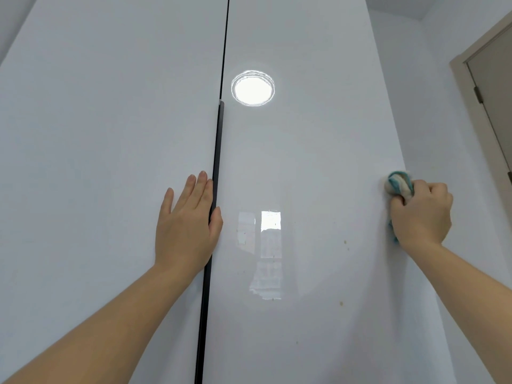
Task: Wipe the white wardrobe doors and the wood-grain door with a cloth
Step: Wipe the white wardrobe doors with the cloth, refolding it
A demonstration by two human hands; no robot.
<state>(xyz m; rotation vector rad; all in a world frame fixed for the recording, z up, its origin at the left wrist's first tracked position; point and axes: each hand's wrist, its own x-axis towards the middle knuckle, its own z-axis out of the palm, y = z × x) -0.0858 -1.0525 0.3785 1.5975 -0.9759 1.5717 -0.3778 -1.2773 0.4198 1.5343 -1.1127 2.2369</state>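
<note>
Cloth (399, 184), white with teal stripes, is being held bunched in the right hand (422, 214), fingers curled tight around it, pressing it against the right edge of the right wardrobe door (304, 162). Left hand (185, 225) is lying flat on the left wardrobe door (97, 134), fingers straight, thumb crossing the black handle strip (213, 189). Small brownish spots (345, 242) are showing on the right door.

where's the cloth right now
Head view, right side: the cloth is bunched in the right hand, at the outer edge of the right door.
</note>
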